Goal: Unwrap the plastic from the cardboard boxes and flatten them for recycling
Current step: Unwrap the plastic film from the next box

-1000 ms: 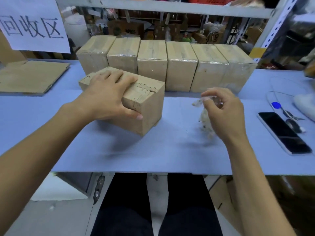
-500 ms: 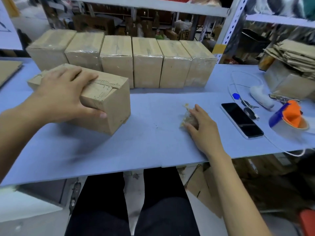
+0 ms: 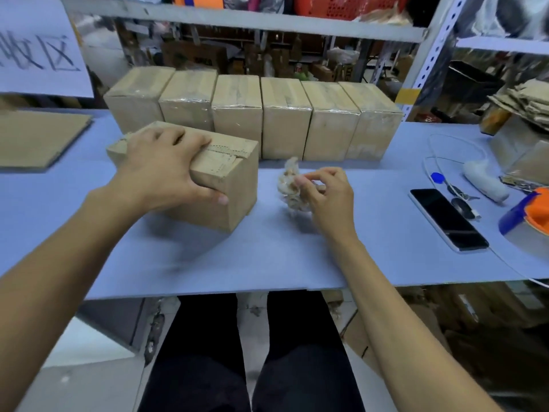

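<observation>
Cardboard box (image 3: 225, 185) gripped by left hand (image 3: 160, 173), right hand (image 3: 326, 197) pinching crumpled plastic (image 3: 288, 185)

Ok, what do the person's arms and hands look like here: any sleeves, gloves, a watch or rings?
Both forearms are bare up to the frame edge, with no sleeves showing. The left hand and the right hand wear no gloves. No watch, bracelet or ring shows on either wrist or on the visible fingers. Nails look short and unpainted.
</observation>
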